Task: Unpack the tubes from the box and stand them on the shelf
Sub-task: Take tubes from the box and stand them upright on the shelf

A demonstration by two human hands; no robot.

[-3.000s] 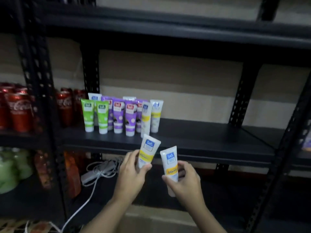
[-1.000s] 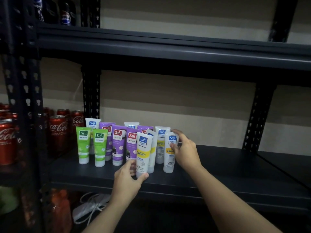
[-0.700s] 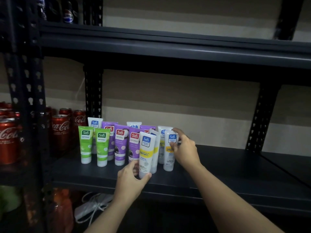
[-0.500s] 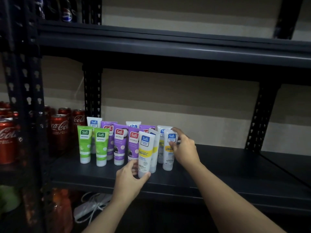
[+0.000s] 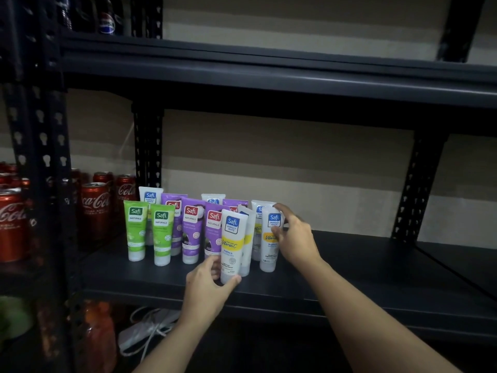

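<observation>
Several Safi tubes stand cap-down on the black middle shelf (image 5: 349, 267): two green tubes (image 5: 135, 230) at the left, purple tubes (image 5: 191, 230) in the middle, white-and-yellow ones at the right. My left hand (image 5: 207, 285) grips the base of a white-and-yellow tube (image 5: 231, 243) standing at the front of the group. My right hand (image 5: 294, 238) holds the upper part of another white-and-yellow tube (image 5: 270, 238), which stands at the right end. The box is out of view.
Red cola cans (image 5: 95, 208) fill the neighbouring shelf bay at the left. Dark bottles (image 5: 106, 18) stand on the top shelf. A white power strip with cable (image 5: 145, 332) lies below. Perforated black uprights (image 5: 414, 189) frame the bay; bare shelf extends right.
Three seconds ago both hands held a tube each below the shelf. Both tubes now stand on the shelf, with my hands still on them; little has shifted in the last second.
</observation>
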